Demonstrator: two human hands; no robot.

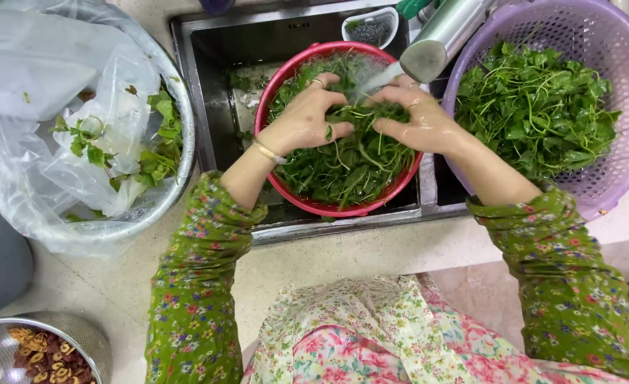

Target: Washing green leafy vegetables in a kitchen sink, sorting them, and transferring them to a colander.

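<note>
At a pale speckled kitchen counter [343, 259] with a steel sink [208, 85], a metal bowl [179, 178] lined with a clear plastic bag [30, 85] holds leafy trimmings at far left. In the sink, the left hand [304, 121] and right hand [417, 121] curl their fingers around a bunch of leafy greens [350, 160] in a red basin [343, 208] under the running faucet [442, 35]. A purple colander [613, 43] of greens stands at right.
</note>
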